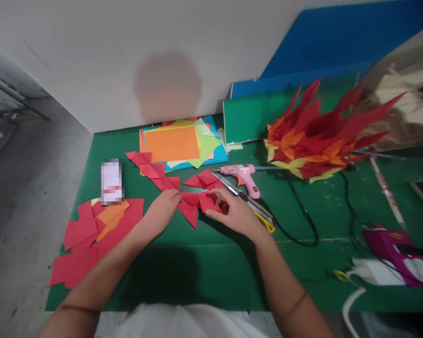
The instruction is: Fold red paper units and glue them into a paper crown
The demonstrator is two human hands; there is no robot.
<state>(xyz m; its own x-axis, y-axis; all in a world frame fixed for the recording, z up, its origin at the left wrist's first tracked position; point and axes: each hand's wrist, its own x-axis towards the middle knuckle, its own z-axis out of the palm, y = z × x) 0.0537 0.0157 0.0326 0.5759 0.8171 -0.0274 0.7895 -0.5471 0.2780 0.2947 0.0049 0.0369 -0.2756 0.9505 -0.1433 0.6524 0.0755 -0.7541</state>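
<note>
My left hand (165, 206) is closed, its fingertips pinching the left end of a red folded paper piece (189, 212) low over the green table. My right hand (234, 212) curls thumb and fingers around the right part of the same paper. Just beyond lies another red folded piece (202, 179). A row of red folded papers (155, 171) stretches away up and left from my left hand. Beside my right hand rest a craft knife (248, 199) and something with a yellow handle (268, 224), partly hidden. A pink glue gun (245, 177) lies behind them.
Coloured paper sheets (174, 143) are stacked against the wall. A phone (112, 182) and red paper pieces (102, 234) lie left on the green table (155, 277). A flame-like paper model (324, 136) stands back right. Cables (308, 241) run near a purple box (380, 244).
</note>
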